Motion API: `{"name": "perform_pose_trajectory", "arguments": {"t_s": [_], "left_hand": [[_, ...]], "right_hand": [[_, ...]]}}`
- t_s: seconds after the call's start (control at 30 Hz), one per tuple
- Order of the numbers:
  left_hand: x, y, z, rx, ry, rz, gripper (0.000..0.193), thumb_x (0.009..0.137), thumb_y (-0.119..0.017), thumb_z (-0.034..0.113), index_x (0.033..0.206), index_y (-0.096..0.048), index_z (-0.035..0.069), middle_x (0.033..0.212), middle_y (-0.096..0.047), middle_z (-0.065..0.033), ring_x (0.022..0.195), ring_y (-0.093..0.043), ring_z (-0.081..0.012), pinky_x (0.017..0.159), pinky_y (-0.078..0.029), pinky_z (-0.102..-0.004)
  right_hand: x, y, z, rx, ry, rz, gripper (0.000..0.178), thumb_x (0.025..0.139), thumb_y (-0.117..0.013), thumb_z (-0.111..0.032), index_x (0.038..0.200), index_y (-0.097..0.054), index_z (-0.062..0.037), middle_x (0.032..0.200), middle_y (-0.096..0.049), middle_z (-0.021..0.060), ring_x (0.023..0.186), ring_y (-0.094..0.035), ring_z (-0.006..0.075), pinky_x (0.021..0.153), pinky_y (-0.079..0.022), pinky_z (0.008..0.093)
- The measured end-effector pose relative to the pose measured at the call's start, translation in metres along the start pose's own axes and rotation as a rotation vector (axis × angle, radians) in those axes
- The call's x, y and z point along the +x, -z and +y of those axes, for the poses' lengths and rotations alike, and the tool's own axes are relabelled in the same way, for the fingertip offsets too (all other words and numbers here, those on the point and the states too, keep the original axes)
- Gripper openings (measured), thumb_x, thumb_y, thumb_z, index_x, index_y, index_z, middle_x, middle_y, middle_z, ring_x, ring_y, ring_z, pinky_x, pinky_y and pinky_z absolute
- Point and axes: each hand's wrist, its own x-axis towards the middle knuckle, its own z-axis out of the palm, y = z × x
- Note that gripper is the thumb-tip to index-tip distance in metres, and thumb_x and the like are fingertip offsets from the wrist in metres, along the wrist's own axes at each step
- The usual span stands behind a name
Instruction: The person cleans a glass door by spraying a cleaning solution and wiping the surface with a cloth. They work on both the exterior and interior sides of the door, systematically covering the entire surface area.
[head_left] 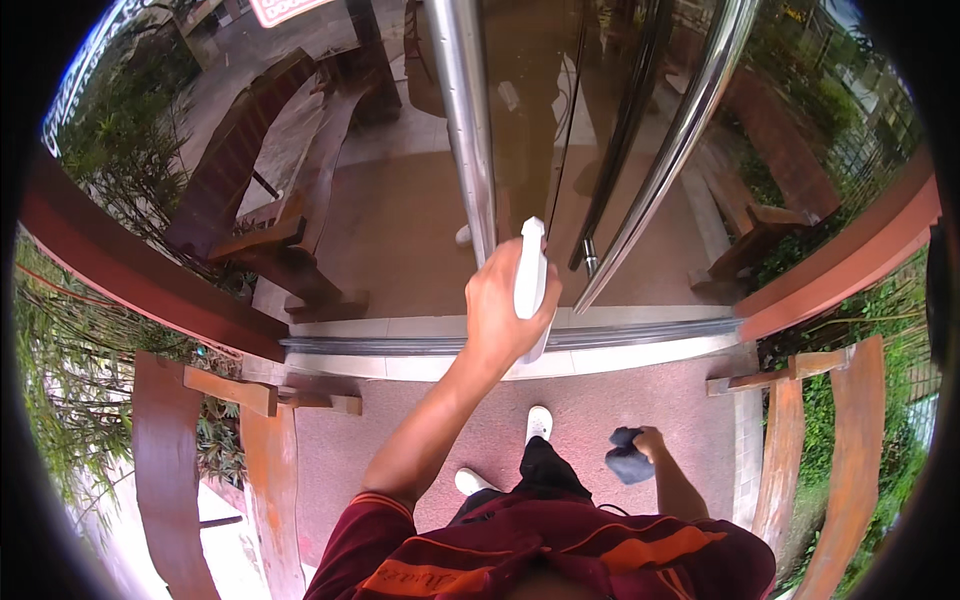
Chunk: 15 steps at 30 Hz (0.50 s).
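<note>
My left hand [492, 300] is stretched forward and closed around a white spray bottle [530, 280]. Its narrow tip points at the glass doors [400, 220], beside the lower part of the left steel door handle [465, 120]. From this angle I cannot tell whether the bottle touches the glass. Low at my right side, my right hand [650, 443] grips a bunched dark grey cloth [628, 460], away from the doors.
A second long steel handle [670, 160] runs down the right door. Below lies a metal sill track [400, 344]. Wooden benches flank me, at left [170, 470] and right [855, 450], with plants behind them. My white shoes [539, 422] stand on reddish floor [400, 410].
</note>
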Motion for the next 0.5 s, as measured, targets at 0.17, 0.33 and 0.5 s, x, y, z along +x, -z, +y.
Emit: {"name": "perform_pose_trajectory", "arguments": {"t_s": [0.17,0.33,0.5], "left_hand": [[0.054,0.003,0.031,0.053,0.089,0.073,0.020,0.085,-0.068,0.019,0.089,-0.067,-0.001,0.083,-0.071,-0.0194,0.077,-0.070,-0.0399,0.075,-0.056,-0.0461],[0.007,0.025,0.025,0.053,0.125,-0.038,0.026,0.084,-0.068,0.021,0.102,-0.070,0.002,0.087,-0.072,-0.0194,0.081,-0.072,-0.0372,0.078,-0.056,-0.0445],[-0.088,0.090,-0.007,-0.003,0.187,-0.123,0.024,0.083,-0.071,0.018,0.102,-0.068,0.004,0.092,-0.071,-0.0181,0.087,-0.071,-0.0391,0.081,-0.056,-0.0461]], "right_hand": [[-0.112,-0.032,0.013,0.797,-0.075,-0.244,0.037,0.083,-0.055,-0.005,0.118,-0.068,-0.0011,0.106,-0.072,0.0159,0.094,-0.071,0.0324,0.084,-0.060,0.0437],[-0.201,0.028,-0.135,1.493,0.525,-0.292,0.041,0.083,-0.053,0.004,0.122,-0.061,0.0098,0.114,-0.070,0.0193,0.110,-0.068,0.0310,0.101,-0.053,0.0400],[-0.271,0.104,-0.290,1.123,1.433,0.541,0.055,0.089,-0.060,0.006,0.144,-0.052,0.0040,0.148,-0.053,0.0190,0.135,-0.054,0.0293,0.116,-0.038,0.0403]]}}
